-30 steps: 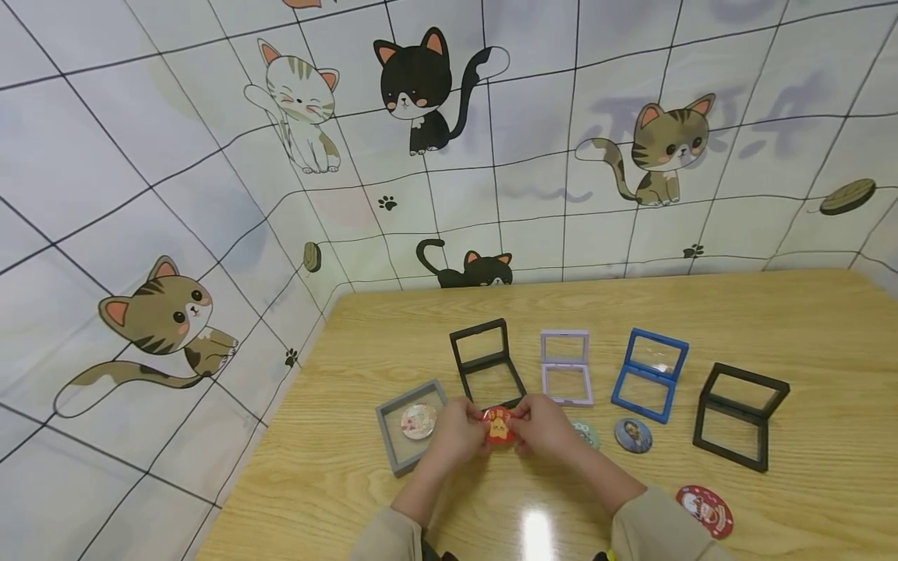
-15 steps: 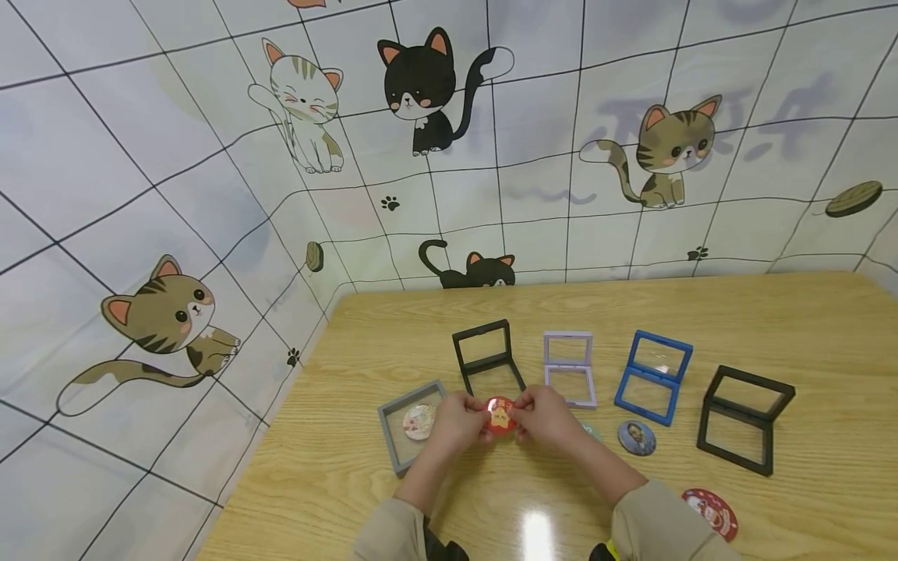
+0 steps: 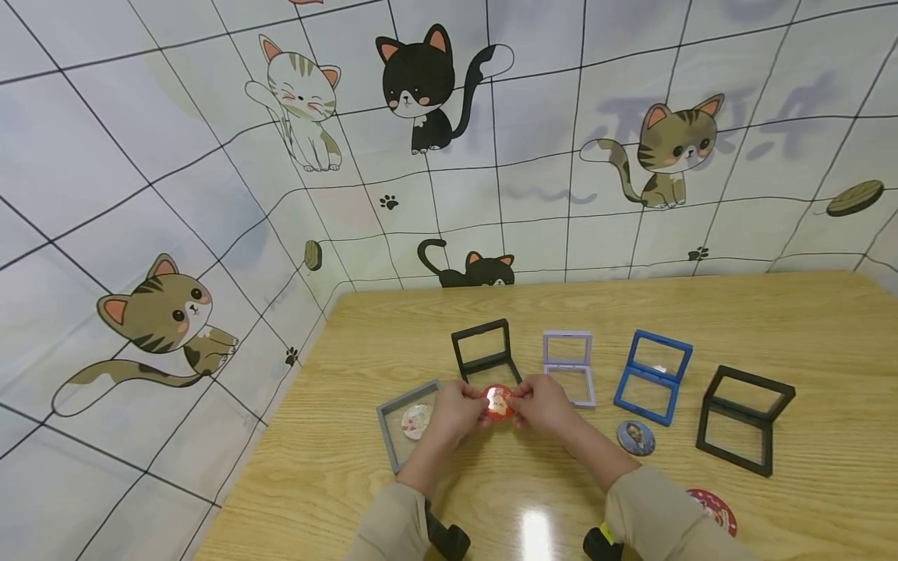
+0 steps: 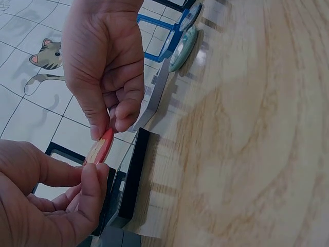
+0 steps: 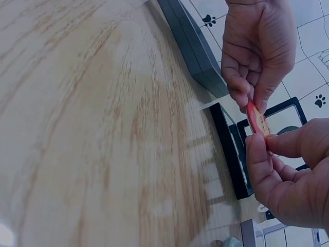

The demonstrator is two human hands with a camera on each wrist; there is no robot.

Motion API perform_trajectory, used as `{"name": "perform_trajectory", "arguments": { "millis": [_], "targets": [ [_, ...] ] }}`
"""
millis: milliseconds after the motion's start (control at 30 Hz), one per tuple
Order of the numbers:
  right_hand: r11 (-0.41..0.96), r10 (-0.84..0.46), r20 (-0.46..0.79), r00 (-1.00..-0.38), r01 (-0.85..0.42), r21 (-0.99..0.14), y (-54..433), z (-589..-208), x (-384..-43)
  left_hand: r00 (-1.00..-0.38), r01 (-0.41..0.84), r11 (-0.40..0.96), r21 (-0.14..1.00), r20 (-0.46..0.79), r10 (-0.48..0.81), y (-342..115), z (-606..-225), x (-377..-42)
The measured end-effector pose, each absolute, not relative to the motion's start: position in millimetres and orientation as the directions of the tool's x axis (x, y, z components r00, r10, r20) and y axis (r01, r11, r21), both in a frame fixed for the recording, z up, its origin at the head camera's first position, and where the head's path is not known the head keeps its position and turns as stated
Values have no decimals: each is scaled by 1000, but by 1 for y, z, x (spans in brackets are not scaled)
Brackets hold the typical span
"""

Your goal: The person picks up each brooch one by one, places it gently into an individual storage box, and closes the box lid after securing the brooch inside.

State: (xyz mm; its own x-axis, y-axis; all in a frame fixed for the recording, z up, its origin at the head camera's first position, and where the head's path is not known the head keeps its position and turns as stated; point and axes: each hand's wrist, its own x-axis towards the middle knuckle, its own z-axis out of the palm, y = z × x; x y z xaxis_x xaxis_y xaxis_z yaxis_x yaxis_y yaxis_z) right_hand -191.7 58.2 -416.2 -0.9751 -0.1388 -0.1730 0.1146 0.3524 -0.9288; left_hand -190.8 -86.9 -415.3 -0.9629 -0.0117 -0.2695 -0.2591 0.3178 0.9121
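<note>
Between my two hands is a round red button badge (image 3: pixel 498 403) with a yellow figure, its shiny face catching light. My left hand (image 3: pixel 456 414) pinches its left edge between thumb and fingers. The opposite edge is pinched by my right hand (image 3: pixel 547 407). In both wrist views the badge (image 4: pixel 104 145) appears nearly edge-on, raised above the table. Just beyond it a black hinged display frame (image 3: pixel 486 363) stands opened, its near part hidden by hands and badge. The left wrist view shows this frame's thick lower half (image 4: pixel 136 175) lying on the wood.
Left of the hands lies a grey frame (image 3: pixel 387 440) with a pale badge (image 3: pixel 417 421) inside. Rightward stand opened lilac (image 3: pixel 567 365), blue (image 3: pixel 648 375) and black (image 3: pixel 737 419) frames. A blue badge (image 3: pixel 636 438), a teal badge (image 4: pixel 184 50) and another red badge (image 3: pixel 715 510) lie nearby.
Both hands have moved the red badge forward and up, closer over the black frame. The teal badge has become hidden behind the right arm in the head view.
</note>
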Motion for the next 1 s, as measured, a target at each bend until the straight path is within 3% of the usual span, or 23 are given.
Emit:
{"name": "perform_trajectory", "arguments": {
  "millis": [233,667,1000],
  "targets": [
    [325,-128,-161,-979,112,-939,53,-419,-194,-971,-232,315,920,-240,-15,-90,-414,-192],
    [324,-96,-200,-975,159,-932,46,-421,-202,-985,-173,487,856,-164,-62,-91,-414,-200],
    [373,-93,-188,-978,141,-917,43,-420,-208,-981,-189,517,835,-188,-56,-91,-412,-203]
  ]
}}
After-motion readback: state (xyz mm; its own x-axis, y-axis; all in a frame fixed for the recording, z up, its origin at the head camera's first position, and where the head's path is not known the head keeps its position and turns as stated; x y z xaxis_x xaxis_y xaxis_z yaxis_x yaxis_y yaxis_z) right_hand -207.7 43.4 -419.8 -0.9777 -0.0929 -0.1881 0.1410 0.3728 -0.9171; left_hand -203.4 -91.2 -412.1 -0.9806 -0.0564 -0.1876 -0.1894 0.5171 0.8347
